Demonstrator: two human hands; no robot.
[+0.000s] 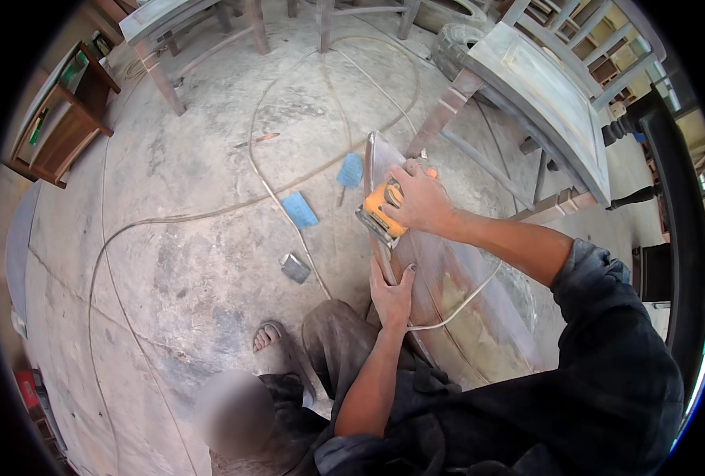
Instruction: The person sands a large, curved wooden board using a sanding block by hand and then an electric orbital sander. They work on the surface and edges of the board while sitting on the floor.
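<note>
My right hand point(421, 197) is wrapped over the top of a yellow and black electric sander point(383, 208). The sander sits against the near-left edge of a long wooden panel point(467, 297), whose surface is patchy grey and brown. Lower down on that same edge, my left hand point(391, 300) grips the panel, thumb on its face and fingers round the side. The panel leans by my knee, tilted. A pale cord point(467, 300) runs across it. My right fingertips are partly hidden behind the sander.
Blue sanding sheets point(299, 209) and a grey block point(295, 268) lie on the concrete floor point(186, 262). A hose point(202, 214) and several cords cross it. An unfinished wooden chair point(535, 79) stands right of the panel, near a tyre point(456, 47). A brown cabinet point(75, 127) stands far left.
</note>
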